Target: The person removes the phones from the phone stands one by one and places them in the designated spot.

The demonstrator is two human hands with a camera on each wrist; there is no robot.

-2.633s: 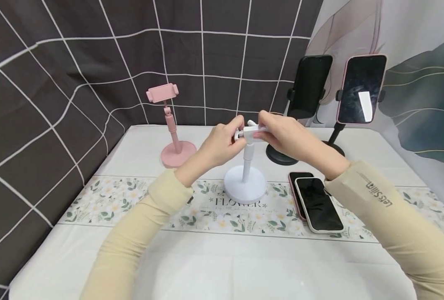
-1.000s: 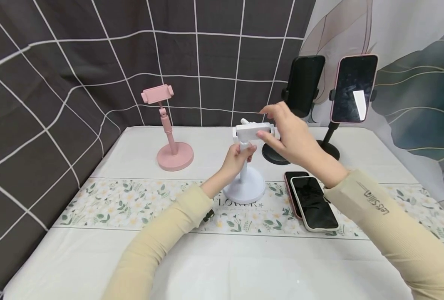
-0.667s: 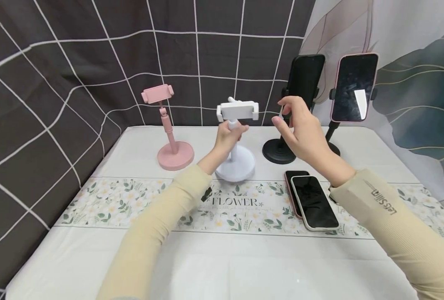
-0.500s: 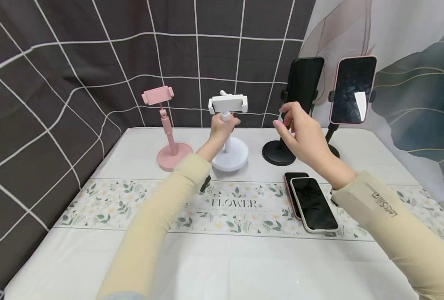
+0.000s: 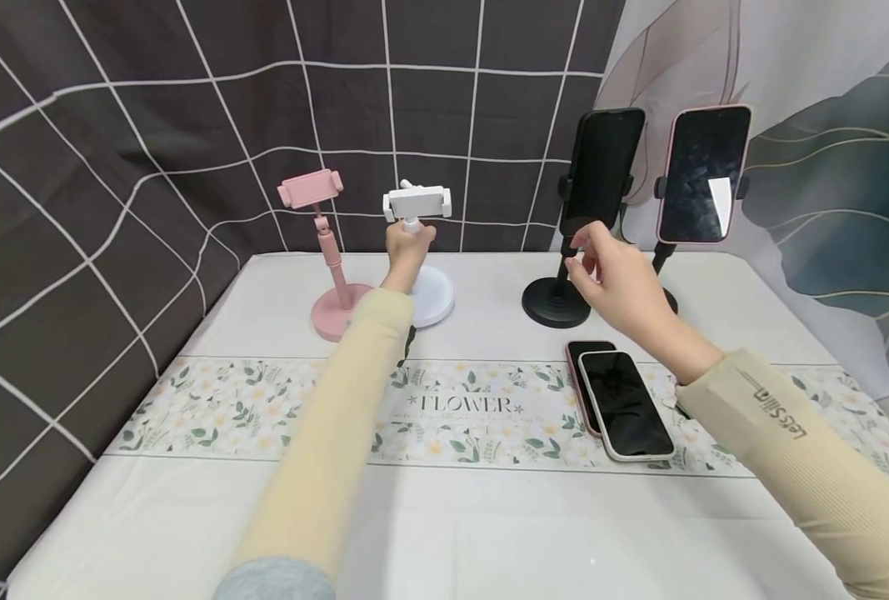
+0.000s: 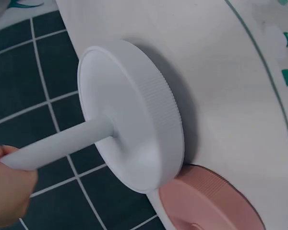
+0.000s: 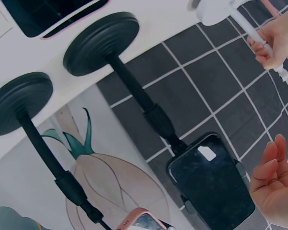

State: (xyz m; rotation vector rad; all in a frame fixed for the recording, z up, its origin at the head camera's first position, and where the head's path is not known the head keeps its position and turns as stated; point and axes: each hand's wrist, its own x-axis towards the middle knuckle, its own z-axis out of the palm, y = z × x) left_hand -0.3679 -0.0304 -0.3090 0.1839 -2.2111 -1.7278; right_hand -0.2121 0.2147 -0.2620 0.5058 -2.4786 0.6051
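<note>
White stand [image 5: 417,202] shifted left toward pink stand [image 5: 330,250], seemingly repositioned; left grip [image 5: 407,248] wrapped round pole [image 6: 62,143], right grip [image 5: 624,285] hung half-curled, empty.

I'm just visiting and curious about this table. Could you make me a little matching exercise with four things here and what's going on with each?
Things:
1. White stand
2. Pink stand
3. Black stands
4. White-edged phone

States:
A. Each holding up a phone
B. Lying partly over another phone
C. Gripped by the left hand
D. Carrying no phone and not in anyone's grip

Pairs: 1-C, 2-D, 3-A, 4-B
</note>
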